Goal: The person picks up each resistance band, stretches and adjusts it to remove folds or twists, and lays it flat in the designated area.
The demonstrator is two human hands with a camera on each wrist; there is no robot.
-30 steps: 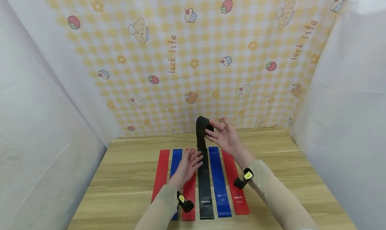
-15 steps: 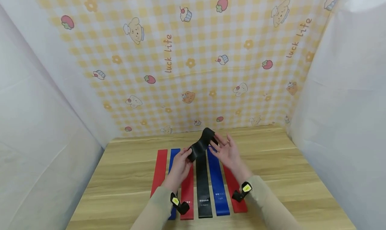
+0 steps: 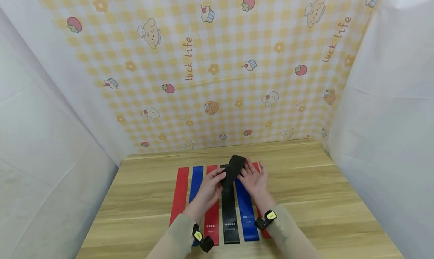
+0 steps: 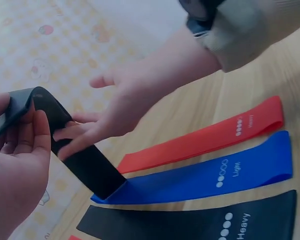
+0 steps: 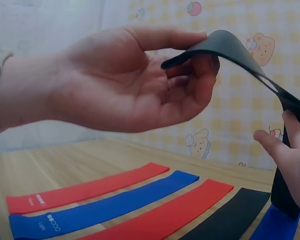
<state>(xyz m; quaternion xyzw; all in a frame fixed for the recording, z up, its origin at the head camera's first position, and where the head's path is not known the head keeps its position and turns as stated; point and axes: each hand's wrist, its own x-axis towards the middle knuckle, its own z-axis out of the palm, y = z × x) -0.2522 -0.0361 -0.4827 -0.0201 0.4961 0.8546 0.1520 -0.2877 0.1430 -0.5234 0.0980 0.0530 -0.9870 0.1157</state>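
A black resistance band (image 3: 234, 169) hangs folded between my hands, above a row of flat bands. My left hand (image 3: 210, 187) pinches one end between thumb and curled fingers, clearest in the right wrist view, where the band (image 5: 222, 47) arches out of the grip. My right hand (image 3: 255, 180) has its fingers extended against the band's other part, thumb apart. In the left wrist view, the held band (image 4: 85, 160) drops to the far end of a blue band (image 4: 210, 182). Below my hands lies another black band (image 3: 229, 217), printed with several dots.
Left of it lie a red band (image 3: 211, 221), a blue band (image 3: 196, 181) and an outer red band (image 3: 179, 193). On the right are a blue band (image 3: 246, 210) and a partly hidden red one. A checked cloth (image 3: 213, 89) hangs behind the wooden table (image 3: 142, 198).
My left hand, open below the band a second ago, has taken hold of its end. My right hand and the band have come down, and the band's upper part is lower.
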